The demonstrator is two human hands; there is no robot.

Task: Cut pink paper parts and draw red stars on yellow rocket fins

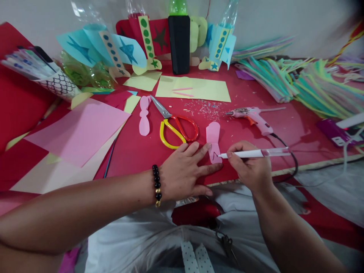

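Observation:
A pink paper cutout lies on the red table top close to the front edge, with a dark angled line drawn near its lower end. My left hand rests flat with fingers spread, its fingertips pressing on the cutout's left and lower edges. In my right hand is a white felt-tip pen, its tip touching the paper beside the line. Scissors with one red and one yellow handle lie just beyond my left fingers. Left of them is a second pink cutout with a wavy outline.
A pink glue gun with a cable lies to the right, near a purple device. Bundled pastel strips fill the back right. Decorated bottles and a black box stand behind. Pink paper and a pen holder are left.

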